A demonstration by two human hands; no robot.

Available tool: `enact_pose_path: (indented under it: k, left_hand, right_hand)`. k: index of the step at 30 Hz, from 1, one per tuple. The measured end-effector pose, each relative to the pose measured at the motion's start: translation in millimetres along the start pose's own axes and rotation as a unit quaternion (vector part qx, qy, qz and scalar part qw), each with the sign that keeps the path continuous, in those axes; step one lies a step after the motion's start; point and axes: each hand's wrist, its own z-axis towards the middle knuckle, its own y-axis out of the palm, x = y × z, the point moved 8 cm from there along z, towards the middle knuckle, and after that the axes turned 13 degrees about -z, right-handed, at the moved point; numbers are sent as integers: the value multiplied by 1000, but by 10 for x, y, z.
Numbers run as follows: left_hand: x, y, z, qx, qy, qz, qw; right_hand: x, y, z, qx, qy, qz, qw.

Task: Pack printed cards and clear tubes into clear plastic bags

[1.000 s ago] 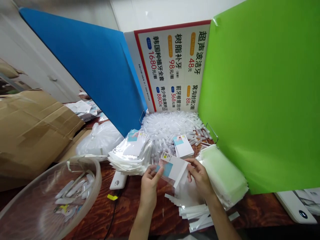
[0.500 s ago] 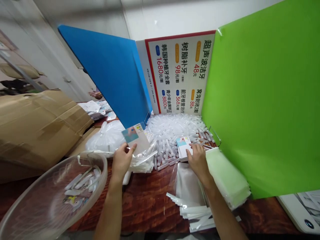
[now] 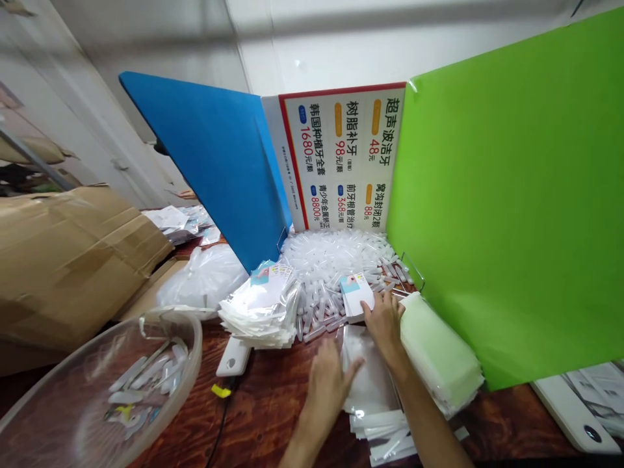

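Note:
My right hand [image 3: 386,325] is at the near right corner of a small stack of printed white-and-blue cards [image 3: 357,296], thumb and fingers around that corner. My left hand [image 3: 329,374], slightly blurred, is empty with its thumb held apart from the fingers. It hovers at the left edge of a pile of clear plastic sleeves [image 3: 369,377] with white strips at their near end. To the left lies a heap of bagged cards [image 3: 263,305], a blue-and-white card on top. Behind the cards spreads a large mound of small translucent white tubes [image 3: 336,257].
Pale green packets [image 3: 441,351] are stacked at right. A blue panel [image 3: 209,162], a printed price board [image 3: 341,162] and a green panel [image 3: 497,195] stand around the tubes. At left are a clear plastic basin [image 3: 192,351], a white bag [image 3: 202,276] and a cardboard box [image 3: 73,253].
My left hand has left a bagged card on the left heap and moved right to the clear sleeves. My right hand has stayed at the card stack. The view has tilted slightly.

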Motion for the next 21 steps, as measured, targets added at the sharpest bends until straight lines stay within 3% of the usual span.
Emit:
enact_pose_path:
  k: [2,3,5,9,14,16,21]
  left_hand:
    - [-162,386,-146,-47,-43,18,998]
    - [-247,470,-168,-53,-60,7,997]
    - [-402,475,-131,-50,-87,-54,994]
    - [-564,177,12,-44,-94,-159,982]
    - [-587,-267,-42,28,-94,-254,962]
    - [-617,-380,-99,50,-134,-333,932]
    - [-559,-672,-109,129,-193,-544,806]
  right_hand:
    - [39,11,7,6,10,33,999]
    - [58,19,8,10,16,50,999]
    - [89,41,6,17,26,68,997]
    - [158,45,0,50,60,153,985]
    - [217,38,-10,39,76,421,903]
    - [222,-1,-51,14,63,448,892]
    - [250,-91,-320,-88,40,527,845]
